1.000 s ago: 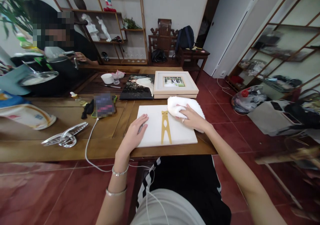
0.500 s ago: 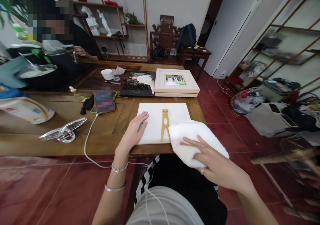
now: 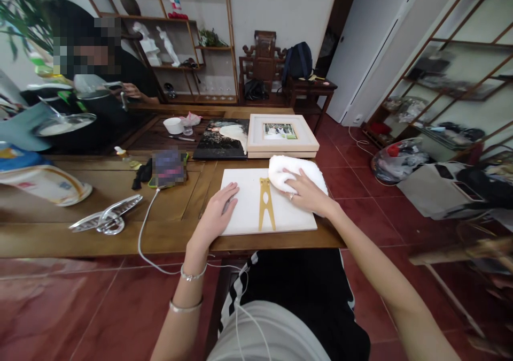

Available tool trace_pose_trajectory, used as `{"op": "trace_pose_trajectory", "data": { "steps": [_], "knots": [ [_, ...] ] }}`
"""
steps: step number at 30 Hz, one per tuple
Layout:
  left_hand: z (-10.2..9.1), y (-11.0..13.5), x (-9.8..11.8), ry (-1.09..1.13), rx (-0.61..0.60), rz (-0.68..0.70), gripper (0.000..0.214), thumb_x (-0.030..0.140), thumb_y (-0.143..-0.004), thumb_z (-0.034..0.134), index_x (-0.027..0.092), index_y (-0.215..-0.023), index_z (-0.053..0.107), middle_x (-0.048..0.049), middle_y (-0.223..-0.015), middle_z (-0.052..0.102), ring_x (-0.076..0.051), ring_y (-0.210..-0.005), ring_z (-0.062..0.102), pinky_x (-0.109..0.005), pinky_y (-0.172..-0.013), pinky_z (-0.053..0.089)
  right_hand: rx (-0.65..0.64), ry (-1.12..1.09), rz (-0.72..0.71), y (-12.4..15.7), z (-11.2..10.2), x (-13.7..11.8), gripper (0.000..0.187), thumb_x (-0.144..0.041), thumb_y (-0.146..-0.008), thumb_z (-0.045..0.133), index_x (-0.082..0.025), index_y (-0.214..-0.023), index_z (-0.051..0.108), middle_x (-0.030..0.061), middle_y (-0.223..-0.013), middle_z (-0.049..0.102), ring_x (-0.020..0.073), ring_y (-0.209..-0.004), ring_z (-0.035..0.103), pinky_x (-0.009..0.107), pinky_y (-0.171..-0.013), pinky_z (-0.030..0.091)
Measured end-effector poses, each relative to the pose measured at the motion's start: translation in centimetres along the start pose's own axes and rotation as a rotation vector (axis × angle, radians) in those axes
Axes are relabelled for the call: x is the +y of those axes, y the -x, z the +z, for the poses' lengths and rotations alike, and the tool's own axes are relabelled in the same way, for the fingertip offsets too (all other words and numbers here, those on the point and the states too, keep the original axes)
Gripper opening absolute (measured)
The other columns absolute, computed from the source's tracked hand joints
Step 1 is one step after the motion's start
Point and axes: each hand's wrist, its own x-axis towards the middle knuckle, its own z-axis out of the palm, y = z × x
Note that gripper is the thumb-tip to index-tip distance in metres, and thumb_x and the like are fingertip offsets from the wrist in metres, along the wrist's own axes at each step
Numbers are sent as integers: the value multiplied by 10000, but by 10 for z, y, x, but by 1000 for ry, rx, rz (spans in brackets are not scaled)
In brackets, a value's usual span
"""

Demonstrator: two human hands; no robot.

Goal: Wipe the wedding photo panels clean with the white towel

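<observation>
A flat white rectangular panel (image 3: 244, 211) lies on the wooden table in front of me, with a gold A-shaped piece (image 3: 265, 203) along its middle. My left hand (image 3: 218, 208) rests on the panel's left edge, fingers stretched out and nothing held in them. A fluffy white cloth (image 3: 316, 174) covers the panel's upper right corner and hangs a little past its right edge. My right hand (image 3: 306, 190) presses this cloth onto the panel, its fingers partly sunk in the pile.
Behind the panel lie a framed photo (image 3: 310, 136) and a dark picture board (image 3: 204, 150). To the left are a phone (image 3: 170, 168) on a white cable, a silver winged ornament (image 3: 107, 216) and a white bag (image 3: 48, 182). Another person (image 3: 136, 77) sits across the table.
My right hand has moved the cloth away from me, from the panel's lower right corner to its upper right. The gold piece's right leg now shows fully. My left hand stays put.
</observation>
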Motion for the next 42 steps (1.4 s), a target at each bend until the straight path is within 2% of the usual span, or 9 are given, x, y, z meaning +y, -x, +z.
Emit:
{"op": "trace_pose_trajectory", "data": {
  "steps": [5, 12, 16, 21, 25, 28, 32, 37, 42],
  "knots": [
    [1, 0, 0, -14, 4, 7, 397, 306, -934, 444, 96, -1222, 619, -169, -1347, 569, -257, -1311, 483, -465, -1129, 349, 3, 70, 14, -6, 4, 2, 385, -139, -880, 437, -140, -1237, 580, 148, -1506, 376, 272, -1443, 215, 573, -1162, 115],
    [0, 0, 4, -10, -8, -2, 380, 300, -937, 441, 124, -1221, 622, -151, -1359, 563, -258, -1316, 477, -475, -1128, 350, -168, -2, -8, 67, -13, -65, 333, -23, -727, 478, -158, -962, 672, 117, -1505, 387, 269, -1449, 191, 578, -1164, 135],
    [0, 0, 4, -11, 0, 1, 368, 296, -937, 448, 143, -1222, 622, -138, -1358, 566, -260, -1312, 481, -489, -1121, 357, -282, -61, -63, 94, -27, -80, 250, -45, -766, 500, -176, -905, 662, 96, -1516, 375, 245, -1449, 197, 526, -1185, 141],
    [0, 0, 3, -9, 1, 9, 384, 306, -940, 442, 111, -1218, 622, -162, -1350, 568, -267, -1306, 487, -481, -1121, 358, -110, 57, -55, 75, -36, -60, 250, -39, -748, 530, -153, -940, 641, 137, -1529, 337, 290, -1408, 306, 486, -1158, 279],
    [0, 0, 3, -9, 4, 11, 386, 309, -942, 439, 114, -1223, 618, -157, -1349, 570, -265, -1308, 484, -473, -1122, 359, 39, 218, -85, 38, -31, -47, 425, 99, -685, 403, -147, -917, 660, 99, -1563, 268, 325, -1439, 209, 585, -1136, 263],
    [-1, 0, 3, -13, 0, 8, 393, 307, -942, 439, 97, -1223, 616, -168, -1346, 570, -260, -1308, 485, -465, -1125, 355, -2, 290, -78, 11, -16, -41, 488, 110, -715, 364, -138, -1004, 669, 98, -1567, 256, 366, -1445, 149, 648, -1102, 254],
    [0, 0, 2, -13, -3, 7, 377, 304, -942, 440, 129, -1228, 614, -149, -1352, 569, -251, -1309, 486, -479, -1123, 356, -107, 272, -28, -7, 3, -42, 527, 50, -742, 411, -151, -1178, 627, 102, -1555, 291, 413, -1423, 187, 698, -1059, 257],
    [0, 0, 3, -14, -3, 10, 380, 299, -941, 440, 126, -1231, 613, -153, -1360, 561, -247, -1313, 481, -469, -1127, 352, -136, 262, 4, 21, 12, -71, 535, 50, -754, 399, -153, -1183, 646, 124, -1554, 287, 454, -1416, 159, 731, -1049, 220],
    [0, 0, 3, -17, 0, 9, 375, 292, -940, 437, 133, -1232, 612, -148, -1357, 565, -255, -1312, 482, -489, -1120, 358, -137, 221, -35, 64, 20, -101, 388, -59, -795, 518, -193, -1118, 685, 103, -1583, 212, 438, -1436, 65, 716, -1095, 125]
  ]
}}
